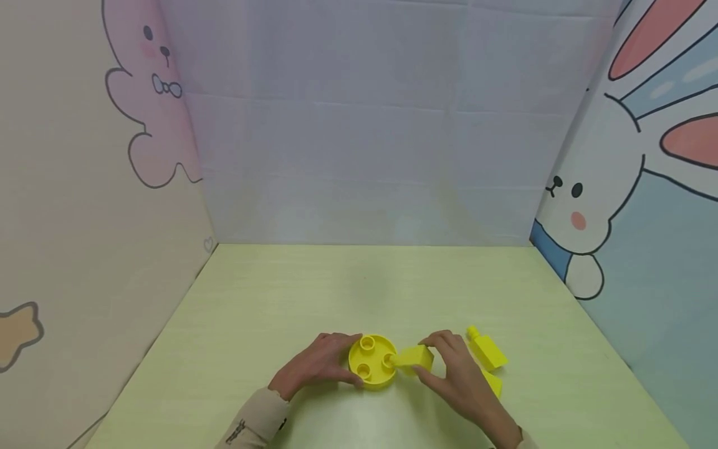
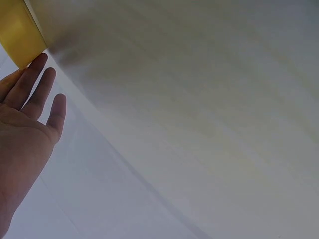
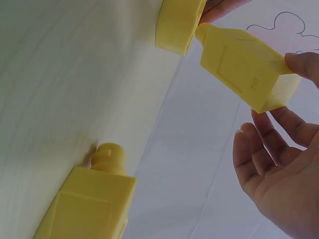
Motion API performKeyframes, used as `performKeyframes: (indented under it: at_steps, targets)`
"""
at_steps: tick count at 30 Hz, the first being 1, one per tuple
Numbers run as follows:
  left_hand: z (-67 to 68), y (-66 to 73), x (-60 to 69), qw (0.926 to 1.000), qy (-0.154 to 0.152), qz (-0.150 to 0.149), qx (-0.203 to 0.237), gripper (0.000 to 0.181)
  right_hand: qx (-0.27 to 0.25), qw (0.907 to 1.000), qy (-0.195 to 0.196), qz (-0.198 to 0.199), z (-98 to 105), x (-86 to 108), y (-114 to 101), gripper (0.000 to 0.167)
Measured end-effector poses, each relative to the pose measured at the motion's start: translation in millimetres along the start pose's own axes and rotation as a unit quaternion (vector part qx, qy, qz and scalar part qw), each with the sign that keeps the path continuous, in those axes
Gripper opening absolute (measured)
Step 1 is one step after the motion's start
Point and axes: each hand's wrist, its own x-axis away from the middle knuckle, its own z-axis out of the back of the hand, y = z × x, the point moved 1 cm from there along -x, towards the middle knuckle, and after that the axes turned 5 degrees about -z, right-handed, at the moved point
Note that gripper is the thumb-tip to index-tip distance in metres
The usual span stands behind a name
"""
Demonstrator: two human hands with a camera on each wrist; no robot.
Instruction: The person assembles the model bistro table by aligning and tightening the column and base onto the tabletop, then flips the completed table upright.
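A round, shallow yellow disc (image 1: pixel 376 377) with a rim and three round sockets lies in front of the person. My left hand (image 1: pixel 320 365) holds its left side between thumb and fingers; in the left wrist view the disc's edge (image 2: pixel 20 32) is at the upper left corner. My right hand (image 1: pixel 460 380) pinches the wide end of a yellow tapered block (image 1: pixel 416 357). In the right wrist view the block (image 3: pixel 239 64) points its round peg at the disc (image 3: pixel 174 25). From the head view, that peg is at the right-hand socket; how deep it sits I cannot tell.
To the right of my right hand, a similar pegged yellow block (image 1: pixel 489 353) lies on the pale table (image 1: pixel 280 293). A further yellow piece (image 1: pixel 493 383) is partly hidden behind that hand. Printed panels (image 1: pixel 364 156) enclose the table at the back and sides.
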Motion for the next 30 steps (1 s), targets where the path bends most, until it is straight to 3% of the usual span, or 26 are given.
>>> performKeyframes:
  at_steps: [12,22,30]
  targets:
    - [0.0,0.6,-0.5,1.0,0.0,-0.001,0.001,0.093,-0.038,0.995,-0.086,-0.034,-16.1,-26.7,-4.0,0.028]
    - [0.1,0.1,-1.1,1.0,-0.007,0.005,0.002,0.094,-0.058,0.9918,-0.103,-0.05,-34.1,-45.0,-13.2,0.029]
    - [1.5,-0.8,-1.5,1.0,-0.004,-0.005,-0.006,0.093,-0.04,0.9935,-0.081,-0.07,-51.3,-54.7,-16.7,0.036]
